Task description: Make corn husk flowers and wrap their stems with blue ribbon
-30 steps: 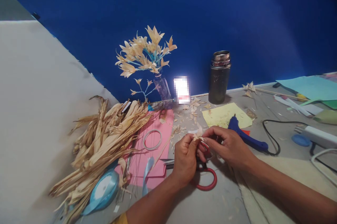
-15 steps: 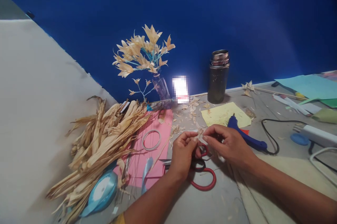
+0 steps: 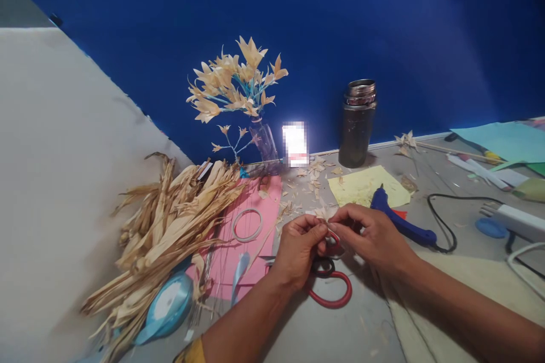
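Both hands met over the middle of the surface [image 3: 323, 334], pinching one small husk flower [image 3: 326, 213] between them: the left hand [image 3: 300, 246] had thumb and fingertips closed on its base from the left, the right hand [image 3: 370, 235] had its fingertips closed on the petals from the right, likely so one side steadied it while the other shaped it. The flower sat just above the red-handled scissors [image 3: 330, 283], which lay flat under the hands, close by for cutting. The blue glue gun [image 3: 400, 218] lay just right of the right hand, on the edge of yellow paper [image 3: 361, 184]. A pile of dry husks [image 3: 170, 221] lay well to the left, beside pink paper [image 3: 251, 226] and a blue ribbon roll [image 3: 168, 306]. Finished flowers stood in a vase [image 3: 264, 144] at the back, near a dark jar [image 3: 356, 123]. Compared with a second earlier, the hands had stayed in the same spot and the flower sat a little lower and more covered by the fingers; nothing else had moved.
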A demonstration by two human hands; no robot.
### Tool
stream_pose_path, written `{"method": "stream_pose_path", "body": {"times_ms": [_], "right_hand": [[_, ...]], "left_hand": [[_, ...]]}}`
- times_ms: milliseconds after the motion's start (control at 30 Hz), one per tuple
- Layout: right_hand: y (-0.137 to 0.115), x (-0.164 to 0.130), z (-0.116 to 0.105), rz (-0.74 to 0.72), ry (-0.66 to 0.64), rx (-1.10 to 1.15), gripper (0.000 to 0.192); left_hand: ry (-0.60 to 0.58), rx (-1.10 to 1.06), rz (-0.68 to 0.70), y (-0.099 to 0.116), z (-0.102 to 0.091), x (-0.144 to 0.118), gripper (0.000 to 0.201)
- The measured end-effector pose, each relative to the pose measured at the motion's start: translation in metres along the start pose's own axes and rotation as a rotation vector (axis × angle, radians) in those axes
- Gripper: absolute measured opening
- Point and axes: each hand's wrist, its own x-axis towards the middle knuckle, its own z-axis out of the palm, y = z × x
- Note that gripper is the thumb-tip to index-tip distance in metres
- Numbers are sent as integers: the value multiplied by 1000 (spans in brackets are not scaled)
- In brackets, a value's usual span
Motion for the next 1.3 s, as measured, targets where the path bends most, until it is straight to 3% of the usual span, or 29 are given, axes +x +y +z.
{"method": "stream_pose_path", "body": {"times_ms": [233,367,500,633,867,1067,1300], "right_hand": [[-8,2,0,179,-31,291,19],[-5,3,-1,235,-34,358,16],[-4,4,-1,205,-29,316,13],[-6,3,0,197,-15,301,16],[-8,2,-3,190,-15,295,10],[-3,5,-10,268,-267,477,19],[9,7,-17,310,-525,719,32]], "left_hand": [[-1,-51,63,-10,2,0,32],[15,204,164,-9,-1,-3,27],[68,489,376,-7,-1,-8,27],[60,602,526,-8,1,-13,38],[-61,361,237,3,1,-11,28],[-137,330,118,12,-5,-6,39],[-194,397,105,15,-3,-11,39]]}}
